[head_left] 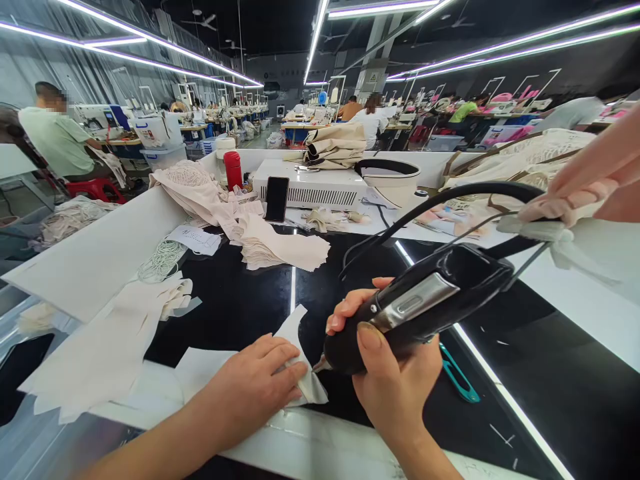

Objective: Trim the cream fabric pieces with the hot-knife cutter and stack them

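My left hand (263,377) rests on the near edge of the black tabletop, its fingers bent together over a white fabric piece (295,327) and pinning it down. In my right hand (395,380) is a black corded hand tool (400,320) with a silver lever along its side. The tool tilts down to the left, and its narrow metal tip meets the fabric's edge beside my left fingertips. Part of the fabric lies hidden under my left hand. At the upper right, another person's hand (575,193) holds the tool's cable (460,193) near a whitish wrapping.
Stacks of beige fabric pieces (285,247) lie at the back and more cut pieces (105,340) at the left. A teal thread snipper (457,377) lies right of the tool. Behind stand a phone (277,199), a vented white box (310,183) and a red bottle (233,170).
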`<action>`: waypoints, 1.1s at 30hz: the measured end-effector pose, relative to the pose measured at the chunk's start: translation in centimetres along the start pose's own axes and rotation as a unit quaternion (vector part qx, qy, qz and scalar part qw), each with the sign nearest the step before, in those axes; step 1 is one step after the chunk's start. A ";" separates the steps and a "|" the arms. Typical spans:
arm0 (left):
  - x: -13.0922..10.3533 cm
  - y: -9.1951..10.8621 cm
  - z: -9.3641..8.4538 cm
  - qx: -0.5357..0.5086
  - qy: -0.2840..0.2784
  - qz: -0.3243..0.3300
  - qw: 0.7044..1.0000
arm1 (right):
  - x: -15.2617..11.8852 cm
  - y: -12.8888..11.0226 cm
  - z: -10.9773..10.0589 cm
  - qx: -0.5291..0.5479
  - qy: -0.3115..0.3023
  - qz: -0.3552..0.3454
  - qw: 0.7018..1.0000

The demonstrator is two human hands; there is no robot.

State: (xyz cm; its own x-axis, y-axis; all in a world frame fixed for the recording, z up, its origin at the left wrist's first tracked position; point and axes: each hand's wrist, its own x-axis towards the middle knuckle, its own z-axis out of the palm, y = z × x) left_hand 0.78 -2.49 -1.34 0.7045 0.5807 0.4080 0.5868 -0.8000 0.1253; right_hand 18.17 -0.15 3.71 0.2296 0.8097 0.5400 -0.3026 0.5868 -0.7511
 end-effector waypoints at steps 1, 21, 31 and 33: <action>0.0 0.0 0.0 -0.001 -0.002 -0.005 1.000 | 0.0 0.0 0.0 0.002 0.001 -0.002 1.000; -0.6 -0.2 0.5 0.023 -0.004 0.005 1.000 | -0.1 0.0 -0.1 0.006 -0.002 0.002 1.000; -0.7 -0.2 0.8 0.016 -0.001 0.001 1.000 | 0.7 0.2 0.1 -0.004 0.023 -0.006 1.000; -0.6 -0.2 0.7 0.014 -0.006 -0.003 1.000 | 1.0 0.3 0.2 -0.005 0.028 -0.008 1.000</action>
State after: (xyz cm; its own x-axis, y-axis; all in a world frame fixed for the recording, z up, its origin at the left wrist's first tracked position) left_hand 0.49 -2.58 -2.24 0.7062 0.5867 0.3964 0.6013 -0.7925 0.1017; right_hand 18.08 0.89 4.09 0.2854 0.7983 0.5304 -0.2897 0.5994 -0.7462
